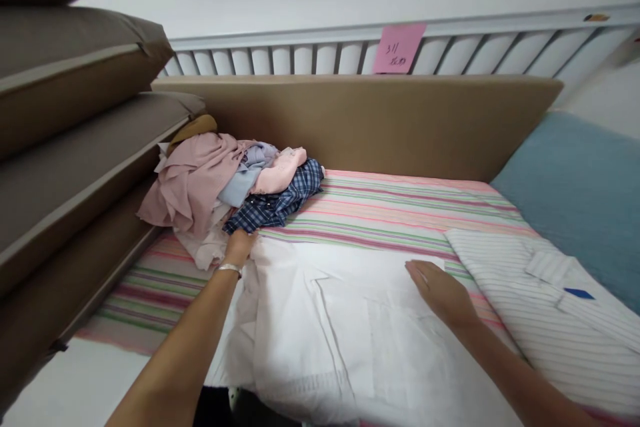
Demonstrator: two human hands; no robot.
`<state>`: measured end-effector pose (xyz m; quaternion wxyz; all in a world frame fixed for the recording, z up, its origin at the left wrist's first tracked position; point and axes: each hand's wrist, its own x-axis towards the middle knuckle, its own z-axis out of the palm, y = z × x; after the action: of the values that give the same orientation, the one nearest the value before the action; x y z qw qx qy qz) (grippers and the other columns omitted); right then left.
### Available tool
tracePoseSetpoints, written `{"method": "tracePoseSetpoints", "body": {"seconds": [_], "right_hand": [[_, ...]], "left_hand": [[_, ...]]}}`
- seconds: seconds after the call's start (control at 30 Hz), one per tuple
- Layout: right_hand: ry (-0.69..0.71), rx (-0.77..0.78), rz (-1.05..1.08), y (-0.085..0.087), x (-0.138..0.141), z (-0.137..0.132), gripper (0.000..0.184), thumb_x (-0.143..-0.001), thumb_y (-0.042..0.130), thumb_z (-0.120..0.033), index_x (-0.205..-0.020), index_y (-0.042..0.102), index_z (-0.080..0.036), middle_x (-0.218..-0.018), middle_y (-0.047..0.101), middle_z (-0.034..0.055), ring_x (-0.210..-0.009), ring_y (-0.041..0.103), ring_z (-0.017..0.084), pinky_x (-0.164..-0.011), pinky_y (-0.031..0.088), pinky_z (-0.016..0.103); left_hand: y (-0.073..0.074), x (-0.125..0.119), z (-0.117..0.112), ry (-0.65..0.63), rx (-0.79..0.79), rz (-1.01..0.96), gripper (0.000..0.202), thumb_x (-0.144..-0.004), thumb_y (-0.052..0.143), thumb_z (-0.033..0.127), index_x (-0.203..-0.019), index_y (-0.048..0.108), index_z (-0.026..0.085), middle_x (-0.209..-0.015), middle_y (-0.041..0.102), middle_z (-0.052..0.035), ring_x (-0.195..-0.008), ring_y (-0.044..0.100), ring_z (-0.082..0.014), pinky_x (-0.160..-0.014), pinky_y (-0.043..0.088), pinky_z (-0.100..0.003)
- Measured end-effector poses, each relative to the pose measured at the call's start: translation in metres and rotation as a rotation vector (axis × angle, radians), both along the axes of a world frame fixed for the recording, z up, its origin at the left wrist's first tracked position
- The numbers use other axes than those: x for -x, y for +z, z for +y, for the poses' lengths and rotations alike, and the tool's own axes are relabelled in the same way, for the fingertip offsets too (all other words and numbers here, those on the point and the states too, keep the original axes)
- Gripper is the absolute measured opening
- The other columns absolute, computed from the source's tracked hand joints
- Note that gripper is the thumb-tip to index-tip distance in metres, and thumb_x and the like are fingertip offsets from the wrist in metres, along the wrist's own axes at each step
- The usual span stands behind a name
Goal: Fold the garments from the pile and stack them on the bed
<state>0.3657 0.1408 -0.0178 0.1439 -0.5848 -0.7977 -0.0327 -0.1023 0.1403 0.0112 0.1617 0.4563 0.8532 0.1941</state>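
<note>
"Across the striped sheet, what lies between the two hands?"

"A white garment, spread nearly flat at the near side, with creases running down its middle"

"How does the left hand stand?"

"At the garment's far left corner, close by the blue plaid cloth. Its fingertips are hidden, so I can't tell whether they grip anything. A pale bracelet circles that wrist"

"And the right hand?"

"Over the far right part of the garment, fingers held together and tips near the edge. Whether they pinch the fabric, I can't tell"

"What is around them?"

"Beyond the left hand, a heap with pink cloth and the plaid one, next to stacked brown cushions. Off to the right, a pinstriped shirt with a blue tag, and a blue cushion past it. At the back, a tan panel stands against a white railing bearing a pink note"
</note>
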Motion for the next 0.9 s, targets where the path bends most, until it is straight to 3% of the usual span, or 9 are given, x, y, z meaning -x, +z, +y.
{"method": "tracePoseSetpoints", "body": {"seconds": [0.07,0.13,0.3,0.4,0.53,0.63,0.73,0.83,0.9], "right_hand": [[0.061,-0.058,-0.011,-0.011,0.01,0.006,0.051,-0.092,0.028,-0.043,-0.12,0.059,-0.013,-0.13,0.054,0.015,-0.12,0.051,0.026,-0.098,0.043,0.041],[0.064,-0.07,-0.055,-0.028,0.017,0.009,0.053,-0.091,0.03,-0.045,-0.128,0.052,-0.013,-0.141,0.042,0.017,-0.129,0.041,0.029,-0.1,0.039,0.046],[0.002,-0.029,-0.147,-0.063,0.015,0.004,0.053,-0.091,0.031,-0.046,-0.134,0.047,-0.02,-0.145,0.037,0.0154,-0.133,0.033,0.033,-0.102,0.034,0.052],[-0.009,0.011,-0.156,-0.063,0.014,0.006,0.051,-0.091,0.033,-0.046,-0.136,0.045,-0.023,-0.146,0.035,0.0127,-0.134,0.031,0.03,-0.104,0.033,0.051],[-0.073,0.147,-0.133,-0.037,0.025,0.008,0.051,-0.088,0.042,-0.041,-0.133,0.048,-0.019,-0.144,0.037,0.0154,-0.132,0.035,0.032,-0.102,0.036,0.052],[-0.019,0.108,0.043,-0.006,0.045,-0.025,0.049,-0.087,0.042,-0.037,-0.128,0.053,-0.012,-0.142,0.04,0.0188,-0.13,0.039,0.031,-0.103,0.037,0.05],[0.159,0.086,0.336,0.021,0.069,-0.096,0.042,-0.091,0.036,-0.037,-0.12,0.059,-0.019,-0.129,0.055,0.012,-0.12,0.051,0.024,-0.103,0.041,0.042],[0.318,0.262,0.463,0.032,0.093,-0.174,0.034,-0.091,0.04,-0.038,-0.111,0.064,-0.027,-0.118,0.063,0.0069,-0.11,0.058,0.022,-0.096,0.048,0.041],[0.386,0.391,0.478,0.032,0.108,-0.212,0.031,-0.091,0.041,-0.036,-0.107,0.067,-0.028,-0.116,0.064,0.0066,-0.108,0.058,0.022,-0.093,0.049,0.04]], "left_hand": [[0.011,-0.006,-0.001,-0.016,-0.06,0.073,0.035,-0.088,0.043,0.035,-0.105,0.058,0.008,-0.11,0.062,-0.0202,-0.104,0.057,-0.0273,-0.085,0.045,-0.04],[0.013,-0.012,0.0,-0.095,-0.084,0.102,0.031,-0.09,0.039,0.033,-0.106,0.058,0.014,-0.115,0.062,-0.0147,-0.109,0.055,-0.0232,-0.092,0.041,-0.036],[-0.016,-0.012,0.005,-0.236,0.057,0.043,0.017,-0.085,0.052,0.027,-0.088,0.063,0.014,-0.095,0.067,-0.0087,-0.092,0.061,-0.0173,-0.087,0.045,-0.032],[-0.027,-0.002,0.013,-0.234,0.108,-0.018,0.023,-0.087,0.053,0.033,-0.093,0.061,0.013,-0.094,0.065,-0.0054,-0.088,0.061,-0.0163,-0.084,0.049,-0.038],[-0.011,0.001,0.011,-0.251,0.053,-0.122,0.025,-0.084,0.057,0.035,-0.096,0.06,0.013,-0.099,0.063,-0.0051,-0.09,0.06,-0.0171,-0.082,0.05,-0.039],[0.008,-0.006,-0.035,-0.228,-0.097,-0.179,0.022,-0.085,0.054,0.029,-0.101,0.058,0.015,-0.112,0.06,-0.0065,-0.104,0.056,-0.0201,-0.091,0.045,-0.038],[0.009,-0.022,-0.124,-0.186,-0.154,-0.293,0.023,-0.088,0.041,0.032,-0.096,0.058,0.019,-0.104,0.064,-0.0068,-0.096,0.058,-0.0182,-0.087,0.046,-0.03],[-0.016,-0.043,-0.22,-0.188,-0.018,-0.489,0.034,-0.084,0.04,0.043,-0.076,0.059,0.016,-0.073,0.066,-0.0066,-0.065,0.061,-0.0175,-0.059,0.05,-0.03],[-0.044,-0.058,-0.264,-0.112,0.171,-0.714,0.033,-0.07,0.057,0.045,-0.085,0.062,0.016,-0.079,0.068,-0.0073,-0.068,0.063,-0.0199,-0.053,0.048,-0.029]]}}
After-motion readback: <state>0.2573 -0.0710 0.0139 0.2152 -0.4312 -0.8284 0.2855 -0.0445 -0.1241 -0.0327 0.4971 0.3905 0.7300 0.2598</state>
